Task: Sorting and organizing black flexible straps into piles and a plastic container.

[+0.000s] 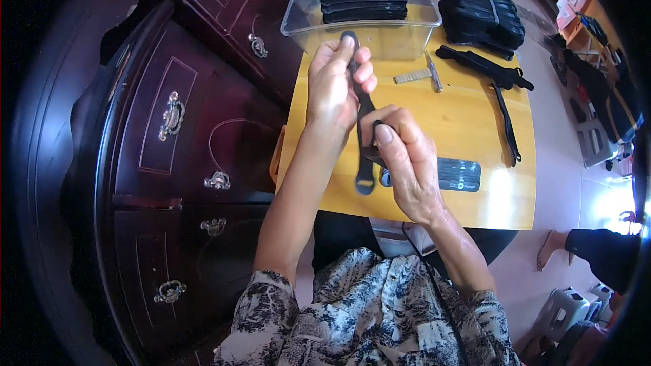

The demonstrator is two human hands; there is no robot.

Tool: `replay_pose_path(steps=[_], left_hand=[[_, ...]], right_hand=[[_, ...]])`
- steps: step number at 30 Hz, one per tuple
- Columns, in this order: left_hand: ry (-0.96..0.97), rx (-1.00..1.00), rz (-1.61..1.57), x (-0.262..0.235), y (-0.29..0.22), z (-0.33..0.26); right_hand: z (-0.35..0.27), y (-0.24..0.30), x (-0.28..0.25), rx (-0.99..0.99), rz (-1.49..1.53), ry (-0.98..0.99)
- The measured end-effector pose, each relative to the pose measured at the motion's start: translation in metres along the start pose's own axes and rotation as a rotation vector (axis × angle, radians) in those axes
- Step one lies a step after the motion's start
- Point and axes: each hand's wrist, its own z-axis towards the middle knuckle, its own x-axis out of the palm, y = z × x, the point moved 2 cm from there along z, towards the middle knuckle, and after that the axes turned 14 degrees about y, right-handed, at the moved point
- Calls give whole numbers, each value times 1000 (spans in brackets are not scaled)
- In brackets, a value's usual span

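Observation:
My left hand (333, 81) pinches the upper end of a long black strap (364, 112) between thumb and fingers, just in front of a clear plastic bin (302, 17). My right hand (405, 163) grips the same strap lower down, with the thumb pressed on it. The strap's looped lower end (365, 183) hangs over the yellow table (461, 122). Under my right hand lies a flat black ribbed piece (460, 173).
The clear bin holds stacked black pieces (363, 0). A pile of black pieces (483, 19), another black strap (503, 102), a metal tool (432, 71) and a small metal strip (412, 76) lie on the table. A dark wooden dresser (176, 122) stands at left. Another person's foot (550, 247) is at right.

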Motion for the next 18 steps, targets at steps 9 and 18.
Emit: replay_pose_path(steps=[9,18], left_hand=[[-92,356,395,-61,-66,29],[-74,280,401,-47,-50,20]], right_hand=[[-80,32,5,66,472,-176],[-117,0,-29,273,878,-387]])
